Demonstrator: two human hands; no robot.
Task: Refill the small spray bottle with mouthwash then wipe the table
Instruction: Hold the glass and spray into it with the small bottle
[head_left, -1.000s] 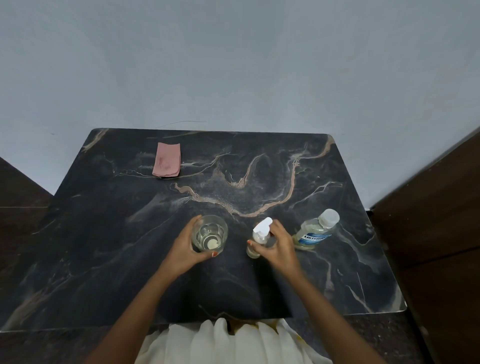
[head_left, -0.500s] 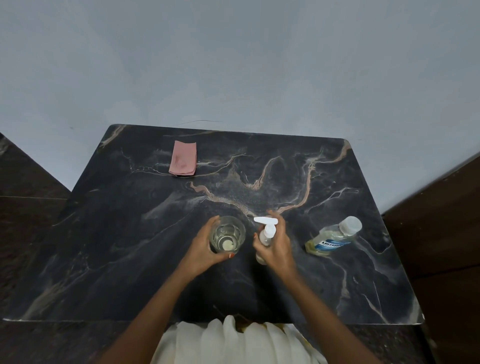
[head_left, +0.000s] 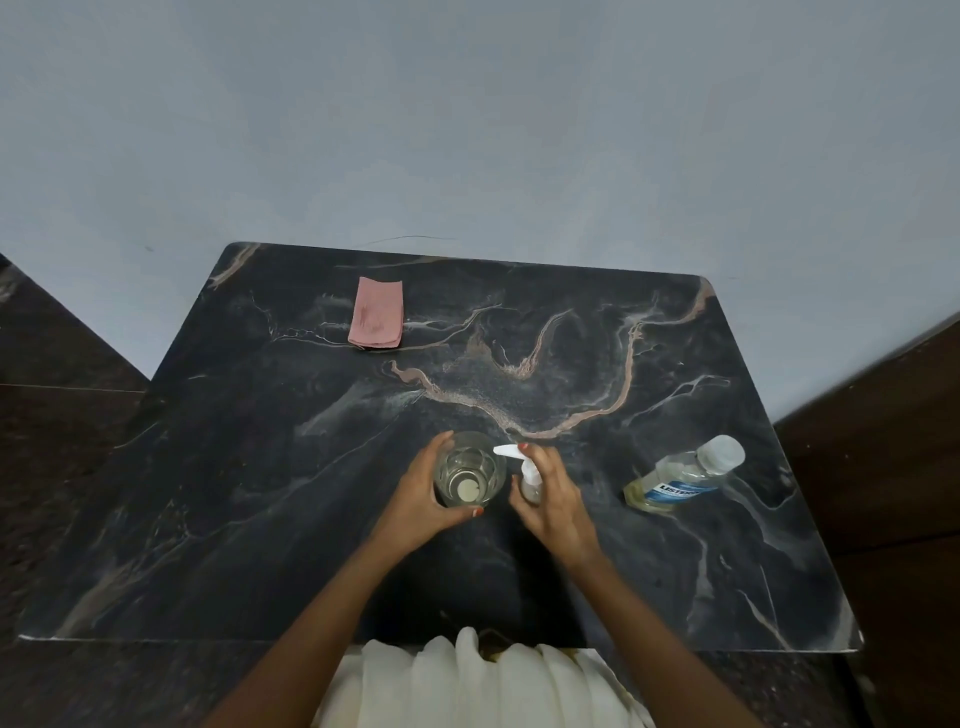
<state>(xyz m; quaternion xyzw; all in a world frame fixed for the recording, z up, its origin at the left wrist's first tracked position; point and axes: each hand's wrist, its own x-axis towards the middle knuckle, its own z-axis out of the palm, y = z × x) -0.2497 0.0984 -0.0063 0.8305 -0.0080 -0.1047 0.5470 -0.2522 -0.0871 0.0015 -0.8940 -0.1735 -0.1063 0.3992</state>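
Observation:
On the black marble table (head_left: 260, 467) my left hand (head_left: 421, 506) is wrapped around a clear drinking glass (head_left: 469, 470) that stands upright near the table's middle. Just to its right, my right hand (head_left: 553, 493) grips the small spray bottle (head_left: 527, 475), a clear bottle with a white pump head whose nozzle points left over the glass rim; my forefinger rests on top of the head. The mouthwash bottle (head_left: 680, 475), clear with a blue label and a capped top, stands at the right, apart from both hands. A folded pink cloth (head_left: 376, 313) lies at the far left.
A pale wall runs behind the table's far edge. Dark wooden furniture (head_left: 893, 467) stands close to the right edge and dark floor lies to the left. White clothing (head_left: 467, 680) presses against the front edge.
The spray bottle's head has turned so its nozzle points left over the glass, and my right hand has shifted closer to the glass. The left hand stays on the glass.

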